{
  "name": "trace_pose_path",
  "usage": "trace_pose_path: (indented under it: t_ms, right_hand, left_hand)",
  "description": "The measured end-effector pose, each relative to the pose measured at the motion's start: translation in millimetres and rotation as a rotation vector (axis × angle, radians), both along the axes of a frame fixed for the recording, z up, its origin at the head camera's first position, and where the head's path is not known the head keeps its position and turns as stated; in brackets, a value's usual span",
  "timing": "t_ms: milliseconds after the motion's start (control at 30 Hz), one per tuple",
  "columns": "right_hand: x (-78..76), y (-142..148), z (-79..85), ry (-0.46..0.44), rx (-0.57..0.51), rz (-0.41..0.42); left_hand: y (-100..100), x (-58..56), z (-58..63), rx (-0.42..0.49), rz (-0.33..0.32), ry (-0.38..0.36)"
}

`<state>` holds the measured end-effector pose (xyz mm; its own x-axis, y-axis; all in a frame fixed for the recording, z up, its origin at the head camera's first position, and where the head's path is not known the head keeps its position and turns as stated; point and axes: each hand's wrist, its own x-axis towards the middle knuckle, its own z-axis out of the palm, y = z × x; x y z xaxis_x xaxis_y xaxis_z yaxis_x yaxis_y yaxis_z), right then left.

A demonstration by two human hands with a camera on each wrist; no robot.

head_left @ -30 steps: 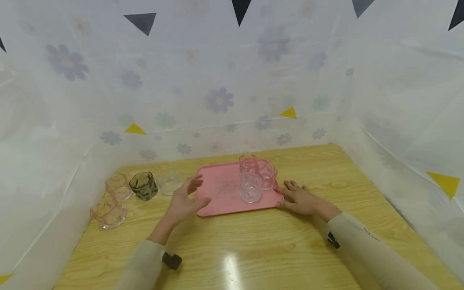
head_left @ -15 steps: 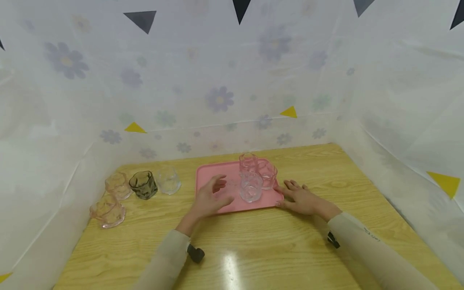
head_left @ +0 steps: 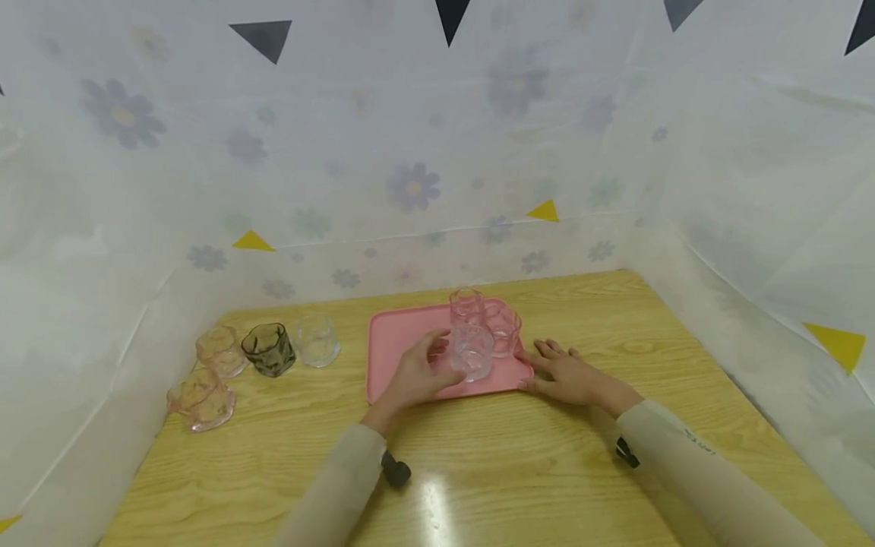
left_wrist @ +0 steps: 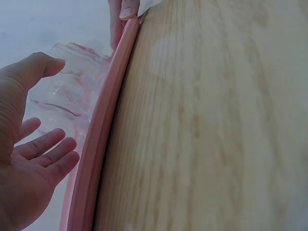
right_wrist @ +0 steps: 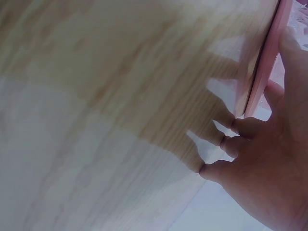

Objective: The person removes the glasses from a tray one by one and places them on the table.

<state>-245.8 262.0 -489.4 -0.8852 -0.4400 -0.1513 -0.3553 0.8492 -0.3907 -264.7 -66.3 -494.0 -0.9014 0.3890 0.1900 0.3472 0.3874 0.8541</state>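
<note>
Above the pink tray [head_left: 390, 334], my left hand [head_left: 415, 374] reaches around the near side of a clear faceted glass [head_left: 477, 358], thumb and fingers spread apart. In the left wrist view the fingers of this left hand [left_wrist: 31, 178] stand loosely bent beside the glass, with a gap between thumb and fingers. Two pink glasses, one at the back [head_left: 468, 304] and one at the right [head_left: 506, 330], stand close behind the clear one on the tray. My right hand [head_left: 563, 376] rests at the tray's right edge; its thumb and forefinger touch the rim while the other fingertips rest on the table.
On the left of the wooden table [head_left: 478, 471] stand a clear glass [head_left: 317, 342], a dark smoky glass [head_left: 270, 349] and two amber-pink glasses, one behind [head_left: 222, 349] and one in front [head_left: 203, 403]. White flowered sheeting [head_left: 410, 114] encloses the back and sides.
My left hand has moved right across the tray, from its left edge to the clear glass. The right hand has stayed at the tray's right edge.
</note>
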Motion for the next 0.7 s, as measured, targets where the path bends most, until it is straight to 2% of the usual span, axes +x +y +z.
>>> trace_pose_path:
  t_ms: [233,400,700]
  right_hand:
    - [-1.0,2,-1.8,0.001,0.013,-0.003]
    - [-2.1,3,-4.2,0.005,0.014,0.000]
    - [-2.0,4,-5.8,0.008,0.002,-0.002]
  left_hand:
    - [10,-4.0,-4.2,-0.021,0.006,0.014]
    - [18,-7.0,-2.4,-0.020,0.007,0.023]
    - [26,-9.9,-2.6,-0.028,0.023,0.002]
